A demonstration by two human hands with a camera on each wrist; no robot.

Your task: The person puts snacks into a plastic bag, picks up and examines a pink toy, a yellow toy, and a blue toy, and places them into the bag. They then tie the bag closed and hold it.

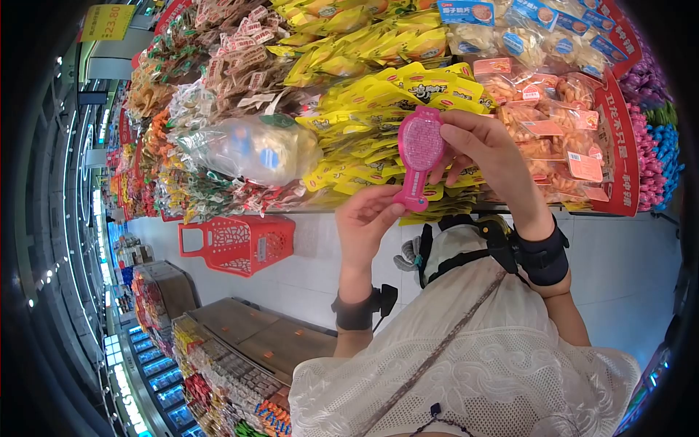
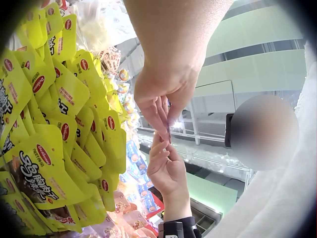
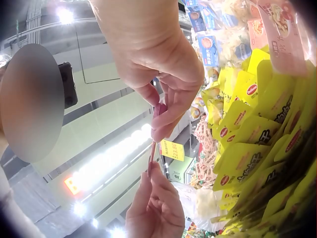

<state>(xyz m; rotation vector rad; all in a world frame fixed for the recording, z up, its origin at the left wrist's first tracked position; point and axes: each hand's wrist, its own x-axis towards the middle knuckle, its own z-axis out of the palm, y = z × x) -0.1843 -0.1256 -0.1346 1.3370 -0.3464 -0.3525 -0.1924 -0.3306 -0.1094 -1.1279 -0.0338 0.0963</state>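
Upright between both hands is a pink paddle-shaped package [image 1: 422, 142] with a rounded, see-through head and a narrow handle. My left hand [image 1: 366, 218] pinches the lower end of its handle between thumb and fingers. At the head's right edge, my right hand [image 1: 489, 146] holds it with the thumb in front and fingers behind. Viewed from the right wrist, the package [image 3: 152, 153] appears edge-on, thin, spanning from one hand to the other. Yellow snack packets [image 1: 349, 138] lie on the display just behind it.
A clear plastic bag of snacks [image 1: 284, 149] lies on the heap to the left. Coconut-chip-like bags [image 1: 513, 44] and orange-labelled packs [image 1: 539, 124] fill the right side. A red shopping basket [image 1: 273, 240] stands on the floor by the display; brown-topped shelving [image 1: 247, 328] is behind.
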